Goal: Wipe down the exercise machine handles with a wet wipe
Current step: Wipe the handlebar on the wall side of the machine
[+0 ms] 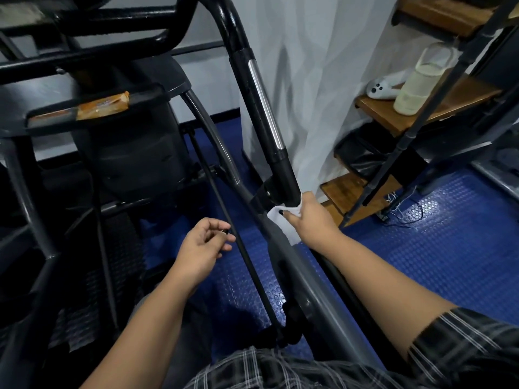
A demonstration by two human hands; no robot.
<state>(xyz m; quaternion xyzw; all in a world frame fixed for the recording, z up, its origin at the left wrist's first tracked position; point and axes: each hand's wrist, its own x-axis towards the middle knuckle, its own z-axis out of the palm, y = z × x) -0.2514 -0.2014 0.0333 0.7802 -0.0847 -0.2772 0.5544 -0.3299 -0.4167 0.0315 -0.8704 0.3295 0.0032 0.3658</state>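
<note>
Wiping: right hand [306,217] fingers press wipe [276,217] round handle [264,108] base, for contact.
Left hand [202,242]: fingers loosely curled, empty, spare.

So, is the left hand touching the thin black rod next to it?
Cannot tell. In the head view, the left hand's fingertips overlap the thin black rod, but neither contact nor gap shows plainly.
</note>
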